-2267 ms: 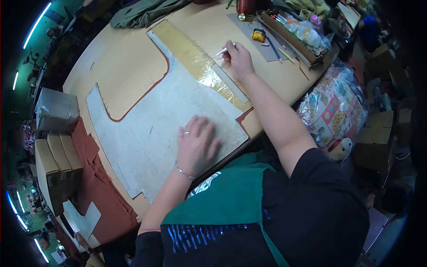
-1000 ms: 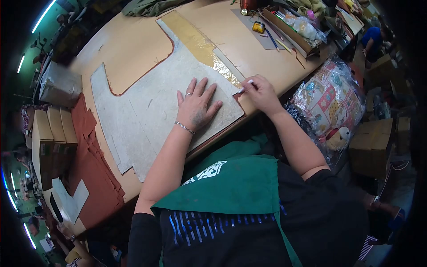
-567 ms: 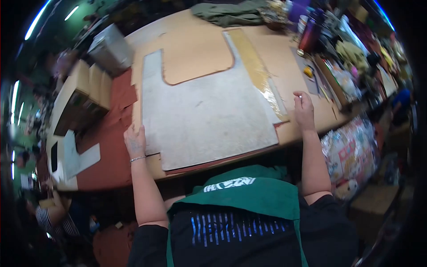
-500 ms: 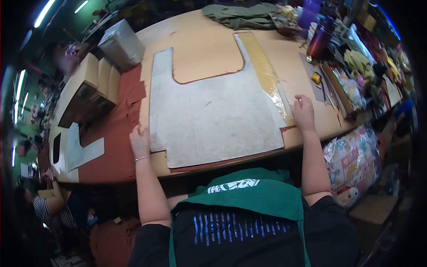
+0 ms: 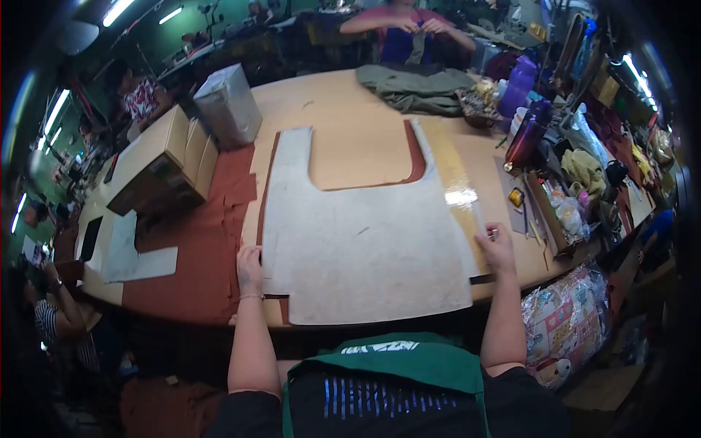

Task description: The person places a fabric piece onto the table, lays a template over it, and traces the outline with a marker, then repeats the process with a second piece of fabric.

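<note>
A large grey-white U-shaped pattern board (image 5: 365,252) lies over a reddish-brown cloth piece (image 5: 417,157), which shows along its left side and inside the cut-out. Along the board's right side runs a shiny yellow strip (image 5: 458,175). My left hand (image 5: 250,271) is closed at the board's left edge, fingers curled. At the far side, my right hand (image 5: 499,250) is closed with its thumb and fingers at the right edge, by the yellow strip. The board's front edge reaches the table's front edge.
Cardboard boxes (image 5: 157,160), a silvery box (image 5: 228,106) and brown cloth (image 5: 204,233) are at left. Dark green cloth (image 5: 412,89), a purple bottle (image 5: 518,87) and a tool tray (image 5: 549,212) stand at right. A co-worker's arms (image 5: 445,28) are across the table.
The board has shifted over the brown cloth, which now shows at the left and inside the cut-out instead of along the front. Both hands moved with it, and the head view tilted up.
</note>
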A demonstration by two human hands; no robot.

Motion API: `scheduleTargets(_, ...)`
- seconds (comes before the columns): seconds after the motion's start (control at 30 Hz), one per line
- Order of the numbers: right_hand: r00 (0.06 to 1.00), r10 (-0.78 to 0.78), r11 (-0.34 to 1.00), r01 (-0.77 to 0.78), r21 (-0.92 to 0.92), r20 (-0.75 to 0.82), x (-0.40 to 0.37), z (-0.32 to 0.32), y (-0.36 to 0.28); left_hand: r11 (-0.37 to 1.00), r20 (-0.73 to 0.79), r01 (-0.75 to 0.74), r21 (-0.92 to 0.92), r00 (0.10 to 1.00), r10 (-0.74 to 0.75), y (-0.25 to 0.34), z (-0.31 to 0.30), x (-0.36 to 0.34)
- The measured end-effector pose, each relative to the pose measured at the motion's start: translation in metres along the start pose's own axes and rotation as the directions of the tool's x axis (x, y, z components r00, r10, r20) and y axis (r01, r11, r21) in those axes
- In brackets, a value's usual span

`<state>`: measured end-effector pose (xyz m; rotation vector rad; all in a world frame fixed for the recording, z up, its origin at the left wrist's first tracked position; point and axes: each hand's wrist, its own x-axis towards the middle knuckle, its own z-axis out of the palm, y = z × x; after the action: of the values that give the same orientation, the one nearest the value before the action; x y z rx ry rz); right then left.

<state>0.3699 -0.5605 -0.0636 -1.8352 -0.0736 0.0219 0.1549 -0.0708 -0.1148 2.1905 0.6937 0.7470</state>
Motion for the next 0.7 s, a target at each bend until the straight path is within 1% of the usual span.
scheduleTargets(0.03,1.000,0.009,1.000,-0.009,0.019,0.002,-0.002,-0.005,-0.002,0.985,0.033,-0.114,0.127,0.993,0.111,0.010,-0.004,-0.002)
scheduleTargets(0.07,0.999,-0.044,0.990,0.042,-0.138,-0.010,0.003,-0.015,0.011,0.948,-0.002,-0.095,0.303,0.995,0.100,0.023,-0.003,-0.009)
scheduleTargets(0.1,0.995,-0.103,0.952,0.094,-0.290,-0.015,0.010,-0.029,0.028,0.881,-0.037,-0.071,0.468,0.994,0.100,0.052,-0.001,-0.019)
scheduleTargets(0.13,0.986,-0.165,0.889,0.144,-0.434,-0.010,0.013,-0.034,0.039,0.786,-0.068,-0.042,0.617,0.992,0.106,0.071,0.000,-0.024)
scheduleTargets(0.23,0.981,-0.151,0.730,0.026,-0.683,-0.124,0.001,-0.023,0.018,0.859,-0.065,0.174,0.482,0.984,-0.163,0.088,0.003,-0.021)
scheduleTargets(0.27,0.976,-0.177,0.677,0.026,-0.736,-0.128,-0.005,-0.014,0.009,0.827,-0.035,0.233,0.512,0.967,-0.251,0.097,0.002,-0.017)
scheduleTargets(0.33,0.962,-0.237,0.566,0.020,-0.824,-0.139,-0.015,0.004,-0.005,0.825,0.082,0.229,0.517,0.946,-0.314,0.093,0.003,-0.007)
scheduleTargets(0.37,0.959,-0.241,0.551,0.007,-0.834,-0.151,-0.015,0.006,-0.005,0.827,0.139,0.220,0.517,0.932,-0.335,0.092,0.004,-0.002)
scheduleTargets(0.47,0.949,-0.256,0.528,-0.022,-0.849,-0.183,-0.014,0.009,-0.003,0.847,0.125,0.162,0.506,0.958,-0.258,0.089,0.010,0.005)
scheduleTargets(0.5,0.947,-0.258,0.532,-0.024,-0.847,-0.189,-0.014,0.009,-0.004,0.951,0.160,0.213,0.226,0.954,-0.252,0.080,0.012,0.009)
scheduleTargets(0.53,0.947,-0.255,0.535,-0.029,-0.845,-0.194,-0.016,0.010,-0.004,0.965,0.193,0.253,-0.070,0.952,-0.236,0.070,0.013,0.012)
scheduleTargets(0.57,0.944,-0.266,0.534,-0.027,-0.845,-0.198,-0.016,0.011,-0.004,0.891,0.222,0.281,-0.356,0.952,-0.211,0.058,0.013,0.013)
scheduleTargets(0.6,0.940,-0.273,0.534,-0.028,-0.845,-0.203,-0.016,0.011,-0.002,0.677,0.181,0.279,-0.681,0.960,-0.213,0.087,0.000,0.011)
scheduleTargets(0.63,0.938,-0.282,0.531,-0.024,-0.847,-0.203,-0.016,0.011,0.000,0.498,0.174,0.241,-0.833,0.969,-0.177,0.107,-0.014,0.016)
scheduleTargets(0.67,0.939,-0.276,0.537,-0.026,-0.843,-0.205,-0.015,0.010,0.003,0.352,0.161,0.197,-0.915,0.979,-0.128,0.120,-0.030,0.025)
scheduleTargets(0.7,0.940,-0.278,0.542,-0.019,-0.840,-0.200,-0.014,0.008,0.005,0.234,0.133,0.149,-0.961,0.987,-0.086,0.128,-0.049,0.035)
